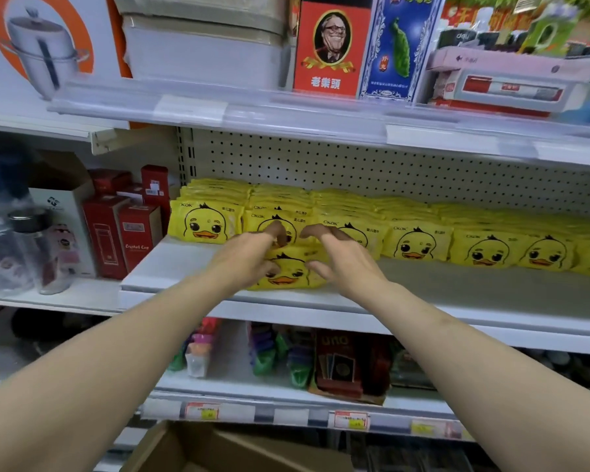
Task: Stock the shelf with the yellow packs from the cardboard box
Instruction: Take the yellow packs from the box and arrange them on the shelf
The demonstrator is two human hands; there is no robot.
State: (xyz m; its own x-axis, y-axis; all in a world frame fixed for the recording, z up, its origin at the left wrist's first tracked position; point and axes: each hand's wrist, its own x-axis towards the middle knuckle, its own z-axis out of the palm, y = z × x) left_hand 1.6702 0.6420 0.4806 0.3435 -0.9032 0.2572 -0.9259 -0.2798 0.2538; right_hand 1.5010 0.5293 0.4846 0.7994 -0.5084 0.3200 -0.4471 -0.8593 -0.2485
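1. The yellow pack (288, 269), duck face outward, sits on the middle shelf (457, 289). It is just in front of the row of yellow packs (418, 245) stacked along the pegboard back (355, 165), near that row's left end.
2. The left grip (249, 257) grasps the pack's left side, fingers curled over the top edge and thumb on the front. The right grip (344, 260) grasps the right side in the same way. Neither is released, and the pack is pinned between the two.
3. The step in hand looks like placing. The pack seems to be starting a second row in front of the first, with bare shelf to its right and left.
4. The next move probably calls for squaring the pack against the one behind it. Both grips would then let go gently so it does not tip forward.
5. After that, a reach down to the cardboard box (218, 449) at the bottom of the view seems likely. Its inside is hardly visible, so the number of packs left cannot be told.
6. Further out, red boxes (130, 233) stand on the next shelf to the left, and card game boxes (338, 364) fill the shelf below.
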